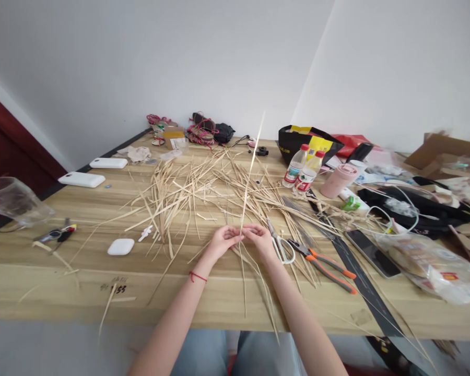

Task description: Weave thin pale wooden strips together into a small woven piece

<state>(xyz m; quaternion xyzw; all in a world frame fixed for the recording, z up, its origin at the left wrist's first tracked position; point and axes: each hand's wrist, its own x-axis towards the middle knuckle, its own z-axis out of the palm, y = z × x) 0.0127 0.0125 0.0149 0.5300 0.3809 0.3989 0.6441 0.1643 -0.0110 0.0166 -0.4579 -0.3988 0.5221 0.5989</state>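
My left hand (224, 241) and my right hand (260, 239) meet fingertip to fingertip above the table's front part. Both pinch a thin, pale straw-like strip (249, 180) that stands upright out of the fingers and also hangs down below them. More narrow strips (267, 297) trail from beneath my right hand toward the table edge. Just right of that hand lie scissors (284, 248) with pale handles and pliers (329, 266) with orange grips. Beyond my hands spreads a loose heap of similar strips (172, 196). My fingers hide the pinched spot.
At left are a white case (120, 247), two white devices (82, 179) and a clear container (13, 201). To the right stand two bottles (295, 166), a pink tumbler (339, 180) and a black bag (288, 143). A phone (373, 253) lies near a plastic bag (431, 266).
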